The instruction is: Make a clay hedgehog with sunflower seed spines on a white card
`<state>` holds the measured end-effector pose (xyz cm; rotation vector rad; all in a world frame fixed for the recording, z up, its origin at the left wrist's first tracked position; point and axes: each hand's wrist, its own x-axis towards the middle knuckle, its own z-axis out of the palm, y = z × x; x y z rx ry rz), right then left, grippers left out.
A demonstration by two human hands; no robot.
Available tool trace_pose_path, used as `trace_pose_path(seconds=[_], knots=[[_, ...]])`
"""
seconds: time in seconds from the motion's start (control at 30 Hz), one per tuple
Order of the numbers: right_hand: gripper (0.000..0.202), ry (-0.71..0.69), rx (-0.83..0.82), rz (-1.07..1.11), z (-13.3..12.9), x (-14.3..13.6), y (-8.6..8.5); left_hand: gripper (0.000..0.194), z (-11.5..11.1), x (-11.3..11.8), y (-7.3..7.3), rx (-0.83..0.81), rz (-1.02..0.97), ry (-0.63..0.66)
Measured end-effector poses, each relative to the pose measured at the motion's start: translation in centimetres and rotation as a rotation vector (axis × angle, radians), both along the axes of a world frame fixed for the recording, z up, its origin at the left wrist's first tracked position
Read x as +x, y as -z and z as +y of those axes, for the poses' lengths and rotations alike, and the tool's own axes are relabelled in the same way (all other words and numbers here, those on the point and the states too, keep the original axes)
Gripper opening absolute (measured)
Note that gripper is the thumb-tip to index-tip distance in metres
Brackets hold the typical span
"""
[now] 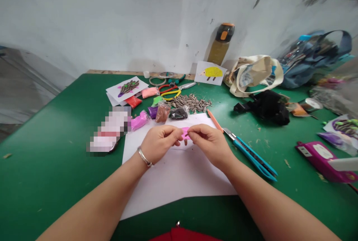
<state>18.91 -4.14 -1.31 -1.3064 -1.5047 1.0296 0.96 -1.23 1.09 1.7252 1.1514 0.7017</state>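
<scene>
A sheet of white paper (179,174) lies in front of me with both hands over it. Between them is a flat pink piece of modelling clay (185,132), with a small brown bit (185,142) at its lower edge. My left hand (160,142) is closed, thumb against forefinger, at the left side of the pink clay; whether something is pinched there is hidden. My right hand (211,142) pinches a small dark brown piece (187,134) at the pink clay's right side. Beyond the hands are bagged brown clay (163,112), black clay (179,113) and pink clay (139,121).
Striped sunflower seeds (192,102) are heaped behind the paper, near yellow-handled scissors (179,91). A blue utility knife (251,155) lies right of the paper, blade out. Farther off stand a hedgehog drawing (211,73), a bottle (222,45) and a canvas bag (254,75).
</scene>
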Motion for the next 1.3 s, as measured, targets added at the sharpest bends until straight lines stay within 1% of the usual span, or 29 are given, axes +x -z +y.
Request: trace_pose_path(seconds=[0.07,0.13,0.23,0.33,0.43,0.6,0.73,0.83,0.93,1.13,1.23,1.3], knots=[[0.015,-0.057,0.053,-0.131,0.4,0.3,0.3,0.029,0.4,-0.5,0.1,0.081,0.048,-0.074],[0.019,-0.143,0.121,-0.286,0.7,0.3,0.7,0.029,0.7,-1.0,0.2,0.161,0.106,-0.108],[0.020,-0.210,0.216,-0.455,1.1,0.2,1.1,0.028,0.9,-1.2,0.4,0.278,0.185,-0.068],[0.019,-0.208,0.282,-0.571,1.3,-0.1,1.4,0.024,0.9,-1.1,0.7,0.380,0.280,-0.010],[0.019,-0.201,0.310,-0.661,1.3,-0.3,1.6,0.022,0.8,-1.0,1.0,0.408,0.387,0.038],[0.018,-0.201,0.321,-0.734,1.2,-0.4,2.2,0.025,0.9,-1.1,1.1,0.397,0.574,0.128],[0.018,-0.198,0.386,-0.801,1.0,-0.5,2.4,0.025,0.9,-1.1,1.4,0.417,0.645,0.163],[0.017,-0.204,0.437,-0.830,0.8,-0.5,2.3,0.025,0.9,-1.2,1.5,0.421,0.634,0.168],[0.019,-0.213,0.446,-0.849,0.6,-0.6,2.1,0.025,0.9,-1.3,1.6,0.437,0.619,0.183],[0.020,-0.253,0.487,-0.962,0.4,-0.4,1.9,0.025,0.9,-1.4,1.8,0.500,0.619,0.373],[0.020,-0.253,0.515,-0.988,0.4,-0.3,1.9,0.027,0.9,-1.4,2.1,0.525,0.612,0.405],[0.022,-0.227,0.513,-0.951,0.5,0.0,2.1,0.028,0.9,-1.5,2.2,0.531,0.610,0.419]])
